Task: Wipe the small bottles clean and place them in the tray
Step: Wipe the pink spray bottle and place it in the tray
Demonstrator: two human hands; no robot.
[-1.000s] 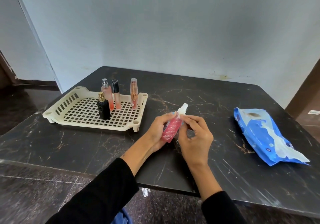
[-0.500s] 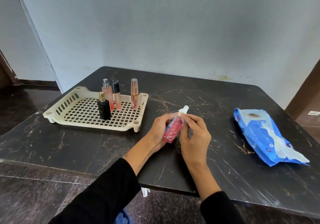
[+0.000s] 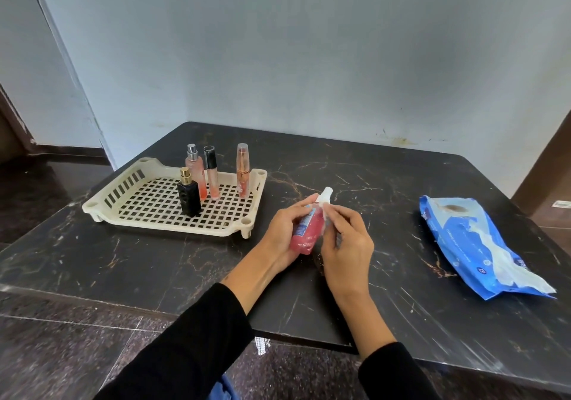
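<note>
A small pink spray bottle [image 3: 309, 232] with a white cap is held tilted above the table, just right of the tray. My left hand [image 3: 282, 232] grips its body from the left. My right hand [image 3: 349, 245] pinches what looks like a thin whitish wipe [image 3: 323, 223] against the bottle's neck and right side. The cream plastic tray [image 3: 173, 225] stands at the left. In it stand a black bottle with a gold cap [image 3: 188, 197], a pink bottle with a silver cap [image 3: 195, 167] and two slim pink tubes [image 3: 212, 177] [image 3: 242, 170].
A blue pack of wet wipes [image 3: 472, 242] lies on the right side of the dark marble table [image 3: 123, 269]. A grey wall stands right behind the table. The near table edge runs just under my forearms.
My left hand has turned the pink bottle, so its blue label now faces me. My right fingers have slid up from the body to the neck.
</note>
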